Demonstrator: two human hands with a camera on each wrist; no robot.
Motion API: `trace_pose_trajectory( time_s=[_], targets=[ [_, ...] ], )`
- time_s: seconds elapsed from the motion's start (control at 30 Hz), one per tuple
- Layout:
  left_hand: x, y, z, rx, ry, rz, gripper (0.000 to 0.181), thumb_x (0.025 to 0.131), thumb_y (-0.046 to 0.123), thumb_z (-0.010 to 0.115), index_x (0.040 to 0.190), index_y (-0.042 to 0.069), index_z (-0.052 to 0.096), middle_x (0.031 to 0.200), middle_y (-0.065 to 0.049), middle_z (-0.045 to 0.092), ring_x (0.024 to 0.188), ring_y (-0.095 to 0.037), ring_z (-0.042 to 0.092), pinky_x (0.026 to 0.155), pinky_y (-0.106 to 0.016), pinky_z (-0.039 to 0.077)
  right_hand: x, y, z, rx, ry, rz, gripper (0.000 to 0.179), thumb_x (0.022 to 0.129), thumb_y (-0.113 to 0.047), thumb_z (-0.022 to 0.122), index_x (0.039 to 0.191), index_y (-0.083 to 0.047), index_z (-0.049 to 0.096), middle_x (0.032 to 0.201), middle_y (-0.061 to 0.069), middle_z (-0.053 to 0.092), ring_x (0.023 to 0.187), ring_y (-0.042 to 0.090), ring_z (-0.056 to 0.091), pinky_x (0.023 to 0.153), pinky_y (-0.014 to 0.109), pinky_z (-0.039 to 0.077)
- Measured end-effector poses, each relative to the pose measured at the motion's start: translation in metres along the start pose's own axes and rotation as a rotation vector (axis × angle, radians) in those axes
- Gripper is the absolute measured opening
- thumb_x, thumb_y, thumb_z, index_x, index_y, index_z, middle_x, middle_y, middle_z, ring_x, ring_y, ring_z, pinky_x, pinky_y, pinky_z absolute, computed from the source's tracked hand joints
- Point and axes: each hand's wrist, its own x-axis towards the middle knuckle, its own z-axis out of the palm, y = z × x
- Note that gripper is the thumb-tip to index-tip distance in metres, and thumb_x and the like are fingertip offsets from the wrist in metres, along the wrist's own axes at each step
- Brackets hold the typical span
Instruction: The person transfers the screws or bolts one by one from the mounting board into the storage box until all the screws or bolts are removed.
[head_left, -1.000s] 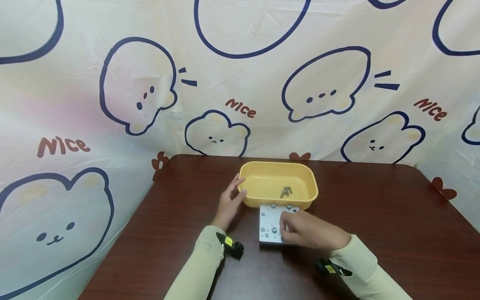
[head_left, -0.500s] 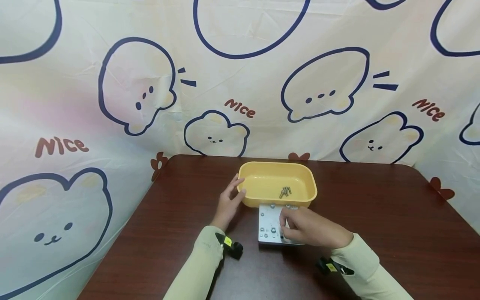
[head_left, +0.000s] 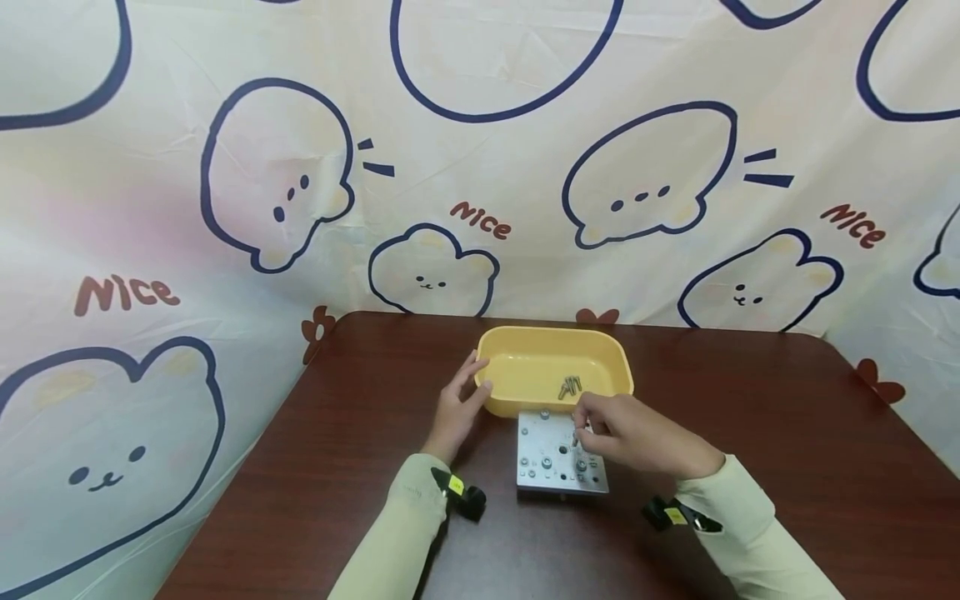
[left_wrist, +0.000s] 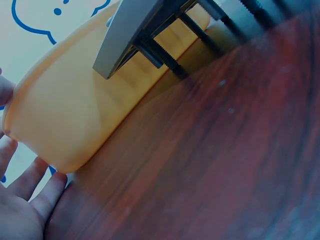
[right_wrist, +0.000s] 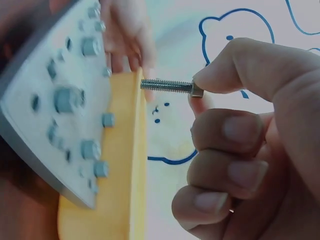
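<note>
My right hand (head_left: 630, 433) pinches a small hex-socket bolt (right_wrist: 167, 86) by its head between thumb and index finger, the threaded shank pointing away from the fingertips. Its other fingers are curled toward the palm. The bolt is over the back right part of a silver metal plate (head_left: 543, 437) with several holes and bolts in it. Bolt shanks (left_wrist: 167, 57) stick out beneath the plate in the left wrist view. My left hand (head_left: 453, 408) rests at the left end of a yellow plastic basin (head_left: 555, 331), fingers extended along its rim and outer side.
Several loose bolts (head_left: 570, 386) lie inside the basin, toward its front right. Basin and plate stand close together on a dark brown wooden table (head_left: 375, 400). A printed cloth (head_left: 540, 167) hangs behind and at the sides.
My right hand has lifted from the plate's front right part and moved back and right, uncovering a bolt there; the pinched bolt now shows. The left hand stays at the basin.
</note>
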Motion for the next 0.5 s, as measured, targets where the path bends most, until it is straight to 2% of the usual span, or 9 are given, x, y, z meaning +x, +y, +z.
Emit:
trace_pose_trajectory(
  time_s=[0.2,0.37,0.5],
  targets=[
    [0.011,-0.021,0.005,-0.037,0.033,0.047,0.043,0.094,0.024,0.062,0.136,0.022,0.056,0.153,0.014,0.033,0.142,-0.016,0.028,0.115,-0.041,0.025,0.005,0.005,-0.019,-0.021,0.047,0.007,0.004,0.091,-0.015,0.059,0.089,-0.017,0.057,0.068,-0.006,0.055,0.056,0.007,0.051,0.047,0.022,0.044],
    [0.01,-0.024,0.006,-0.02,0.054,0.043,0.04,0.093,0.029,0.063,0.133,0.03,0.058,0.15,0.022,0.035,0.141,-0.012,0.029,0.114,-0.042,0.027,0.014,0.01,-0.031,-0.028,0.071,0.058,0.002,0.091,-0.015,0.057,0.09,-0.013,0.057,0.08,-0.002,0.062,0.058,0.01,0.053,0.048,0.023,0.045],
    [0.008,-0.024,0.005,-0.022,0.055,0.055,0.041,0.093,0.028,0.063,0.134,0.028,0.058,0.151,0.018,0.034,0.142,-0.015,0.027,0.114,-0.045,0.026,0.023,0.018,-0.036,-0.042,0.073,0.089,0.003,0.089,-0.012,0.057,0.091,-0.011,0.058,0.082,0.0,0.063,0.059,0.012,0.054,0.048,0.025,0.045]
  ],
)
